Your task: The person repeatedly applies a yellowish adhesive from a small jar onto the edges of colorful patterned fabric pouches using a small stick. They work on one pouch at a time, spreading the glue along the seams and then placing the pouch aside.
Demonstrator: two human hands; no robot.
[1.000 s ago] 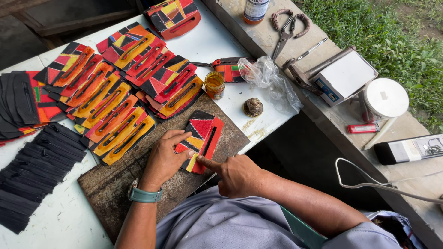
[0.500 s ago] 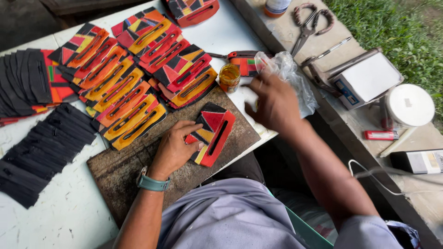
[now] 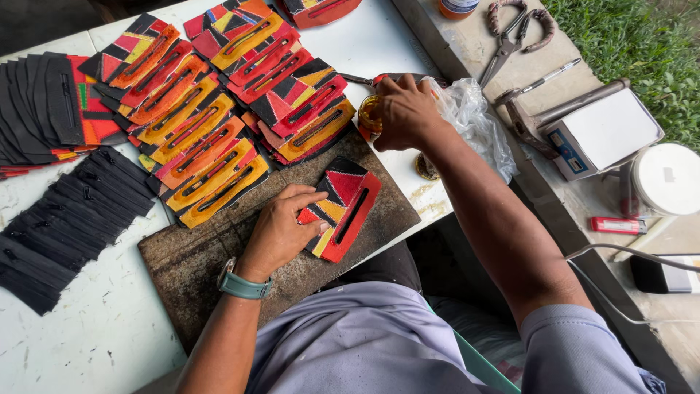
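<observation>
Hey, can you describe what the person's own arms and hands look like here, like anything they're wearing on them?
Both hands are bare, with no gloves. The left hand has a wristwatch with a teal-grey band strapped at the wrist, and the forearm above it is uncovered. The right hand wears nothing visible; that arm is bare up to a short grey-lavender sleeve matching the shirt. No rings show on the fingers.

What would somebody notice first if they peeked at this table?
Probably the bright red, orange and yellow patchwork pieces fanned out in rows across the table's middle. Next, the left hand pressing one such piece onto a dark board, while the right hand covers a small amber jar.
</observation>
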